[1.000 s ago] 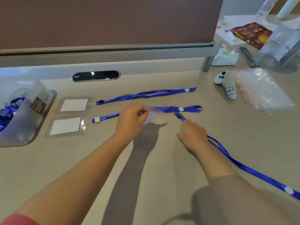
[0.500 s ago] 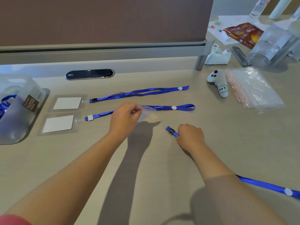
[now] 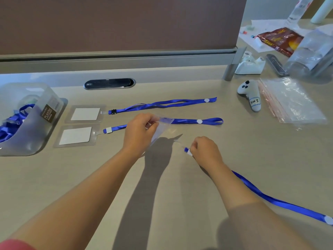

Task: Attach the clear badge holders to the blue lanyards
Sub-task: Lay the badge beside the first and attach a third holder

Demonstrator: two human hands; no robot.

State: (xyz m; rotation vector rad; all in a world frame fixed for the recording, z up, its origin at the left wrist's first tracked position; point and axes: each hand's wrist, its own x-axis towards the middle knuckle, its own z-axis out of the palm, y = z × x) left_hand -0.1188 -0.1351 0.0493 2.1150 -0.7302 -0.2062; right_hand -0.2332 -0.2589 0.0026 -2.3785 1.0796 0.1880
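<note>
Centrally, a clear badge holder (image 3: 160, 130) hangs just above the desk (image 3: 162, 195), pinched in your left hand (image 3: 139, 130). Your right hand (image 3: 205, 150) grips the clip end of a blue lanyard (image 3: 270, 201) beside it. Two finished lanyards (image 3: 162, 105) lie behind, near a plastic bin (image 3: 27, 116).

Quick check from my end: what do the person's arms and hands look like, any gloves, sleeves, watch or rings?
Both forearms are bare, and the left hand and right hand are ungloved. No watch, band or ring shows on either. The only clothing in view is a pink-red sleeve edge at the bottom left corner, high on the left arm. The right arm's lower end lies in shadow, so any sleeve there cannot be told.
</note>
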